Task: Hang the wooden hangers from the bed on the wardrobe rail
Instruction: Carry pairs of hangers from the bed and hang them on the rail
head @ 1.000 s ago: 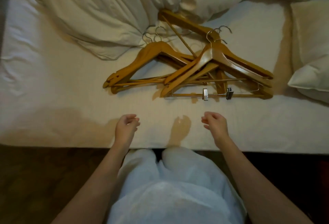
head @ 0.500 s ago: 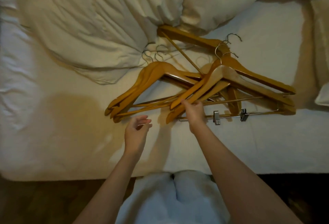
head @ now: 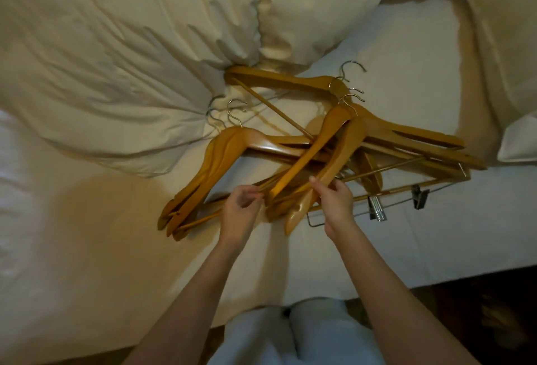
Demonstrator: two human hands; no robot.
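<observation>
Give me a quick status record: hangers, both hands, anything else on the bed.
hangers: wooden hangers in an overlapping pile on the bed; none hung yet
right hand: right hand grips the lower arm of the front hanger
left hand: left hand has fingers curled at the crossbars of the left-side stack; grip unclear
clip hanger: clip hanger lies at the pile's near right edge, two metal clips on its bar
duvet: duvet is bunched behind the pile, against some hooks
wardrobe rail: not in view

Pillow (head: 511, 59) cut off at rt edge; bottom hangers (head: 290, 80) partly buried.
</observation>
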